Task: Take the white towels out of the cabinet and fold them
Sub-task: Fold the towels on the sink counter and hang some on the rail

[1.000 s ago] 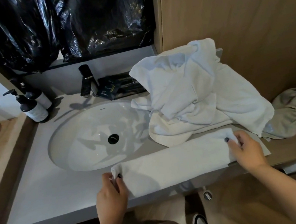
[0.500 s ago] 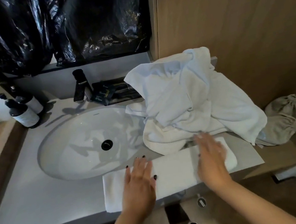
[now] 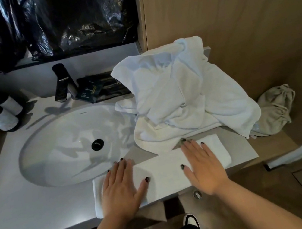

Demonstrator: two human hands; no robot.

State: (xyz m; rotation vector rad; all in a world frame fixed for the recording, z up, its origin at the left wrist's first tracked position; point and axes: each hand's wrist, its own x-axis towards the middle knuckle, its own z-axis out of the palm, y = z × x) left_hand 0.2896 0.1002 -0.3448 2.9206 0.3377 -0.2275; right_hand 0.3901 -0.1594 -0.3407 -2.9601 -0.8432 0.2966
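A white towel [image 3: 165, 173], folded into a long narrow strip, lies along the front edge of the grey counter [image 3: 34, 218]. My left hand [image 3: 121, 188] presses flat on its left part, fingers spread. On its right part my right hand [image 3: 203, 165] lies flat too, fingers straight. Behind the strip sits a rumpled heap of white towels [image 3: 179, 98], spilling over the sink's right rim and the counter's right side.
The oval white sink [image 3: 62, 148] fills the counter's middle, with a black faucet [image 3: 63, 81] behind it. Two pump bottles [image 3: 0, 116] stand at the back left. A dark packet [image 3: 91, 90] lies by the faucet. A beige cloth bag [image 3: 276, 110] rests at the right, against the wooden wall [image 3: 240, 21].
Both hands let go of the strip's ends, where they pinched it a second ago, and laid flat on top of the folded towel. They have since spread slightly apart.
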